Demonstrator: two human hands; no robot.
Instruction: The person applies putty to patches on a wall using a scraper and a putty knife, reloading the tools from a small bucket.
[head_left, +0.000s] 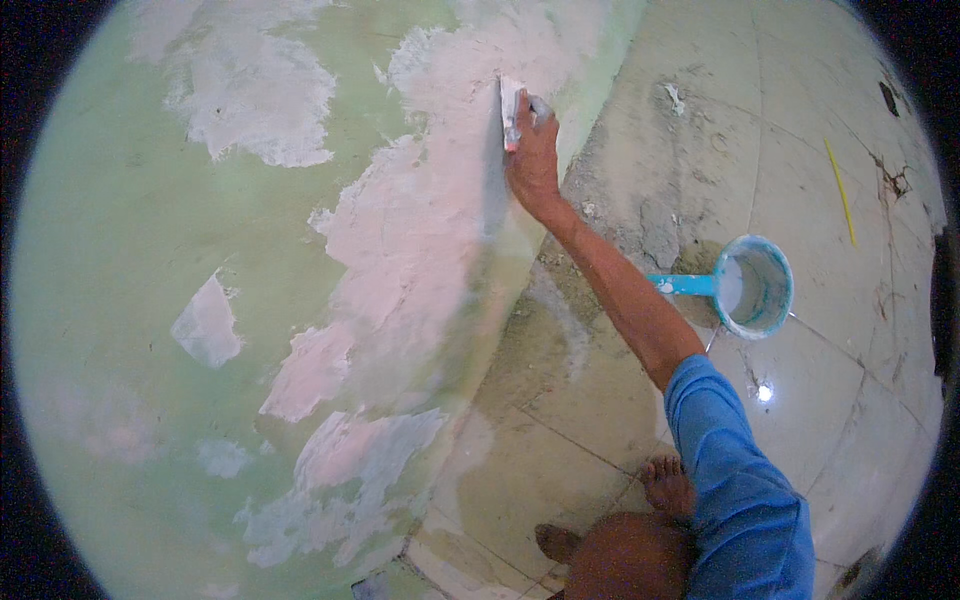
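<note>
My right hand (535, 161) grips a putty knife (509, 112), its blade laid against the pale green wall (277, 225). Under and around the blade spreads a large pinkish-white patch of putty (420, 217), rough at its edges. Smaller putty patches dot the wall, among them a whitish one (255, 97) at the upper left and a small angular one (208, 322) lower down. Grey-white residue coats some of my fingers. My left hand is out of view.
On the tiled floor (810, 420) stands a blue plastic dipper (786, 300) with whitish liquid inside. Debris (660, 232) lies along the wall's foot, and a thin yellow stick (840, 191) farther right. My bare foot (667, 484) and knee (630, 559) show below.
</note>
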